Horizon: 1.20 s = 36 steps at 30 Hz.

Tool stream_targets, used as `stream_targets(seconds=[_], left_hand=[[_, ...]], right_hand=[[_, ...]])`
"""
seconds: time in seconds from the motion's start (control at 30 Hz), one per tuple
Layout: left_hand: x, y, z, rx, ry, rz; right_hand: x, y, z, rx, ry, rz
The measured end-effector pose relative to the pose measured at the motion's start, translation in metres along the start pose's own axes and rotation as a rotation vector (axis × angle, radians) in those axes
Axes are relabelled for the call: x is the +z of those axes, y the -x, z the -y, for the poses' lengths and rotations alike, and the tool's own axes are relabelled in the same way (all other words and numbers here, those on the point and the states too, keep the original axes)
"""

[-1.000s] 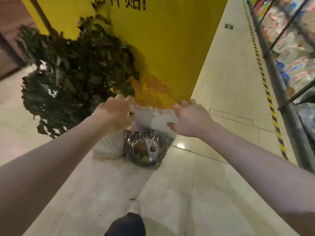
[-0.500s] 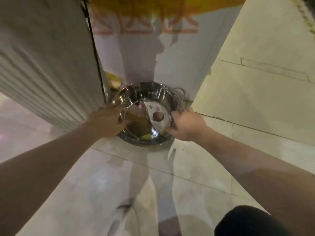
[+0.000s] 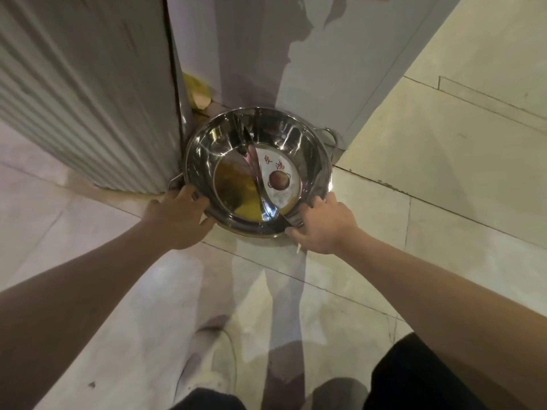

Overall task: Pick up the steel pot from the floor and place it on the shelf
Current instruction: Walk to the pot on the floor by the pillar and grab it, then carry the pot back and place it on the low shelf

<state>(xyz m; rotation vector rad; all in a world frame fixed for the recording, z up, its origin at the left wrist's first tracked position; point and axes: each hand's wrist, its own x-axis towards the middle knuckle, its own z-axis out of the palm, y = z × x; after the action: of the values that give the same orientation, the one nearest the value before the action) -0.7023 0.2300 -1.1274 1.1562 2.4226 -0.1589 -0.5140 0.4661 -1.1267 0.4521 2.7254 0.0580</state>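
Since the frame half a second back, both hands have slid lower on the steel pot (image 3: 257, 170) and settled more squarely on its near rim, and the view has closed in so the pot fills the middle of the picture. Left hand (image 3: 179, 216) now wraps the near-left edge just below the small loop handle (image 3: 175, 181); its fingers curl round the outside wall. Right hand (image 3: 318, 224) is clamped on the near-right edge, thumb inside the rim and fingers under it. So each grip is clenched on the pot, not on the handles proper.

It sits on the tiled floor (image 3: 384, 232), tucked into the corner where the ribbed grey planter (image 3: 88, 99) meets the white base of the pillar (image 3: 266, 54), touching or nearly touching the planter on its left side. A curved divider (image 3: 254, 173) splits the bowl, and a printed label (image 3: 279, 180) lies in the right half. Its far handle (image 3: 328, 136) points toward the pillar.

I judge the grasp step is made and the lift is next; whether the pot has left the floor cannot be told. No shelf is in view, so the carry is all ahead. Rim holds on polished steel may slip, and the tight corner leaves little room to tilt.
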Motion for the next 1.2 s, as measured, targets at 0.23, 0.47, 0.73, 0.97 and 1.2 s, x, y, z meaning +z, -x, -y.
stream_targets(seconds=[0.23, 0.47, 0.73, 0.97, 1.2], left_hand=[[0.003, 0.043, -0.004, -0.072, -0.067, 0.091], [0.024, 0.024, -0.001, -0.259, 0.138, 0.000], [0.037, 0.022, 0.001, -0.263, 0.344, -0.092], [0.003, 0.027, -0.011, -0.253, 0.279, -0.116], [-0.110, 0.048, -0.049, -0.172, 0.148, -0.167]], right_hand=[[0.004, 0.026, 0.011, -0.083, -0.078, 0.111], [0.007, -0.007, -0.020, 0.207, -0.108, -0.151], [0.015, -0.051, -0.033, 0.262, -0.266, -0.013], [0.018, -0.006, -0.032, 0.356, -0.361, -0.091], [-0.074, 0.050, -0.066, 0.459, -0.378, -0.136]])
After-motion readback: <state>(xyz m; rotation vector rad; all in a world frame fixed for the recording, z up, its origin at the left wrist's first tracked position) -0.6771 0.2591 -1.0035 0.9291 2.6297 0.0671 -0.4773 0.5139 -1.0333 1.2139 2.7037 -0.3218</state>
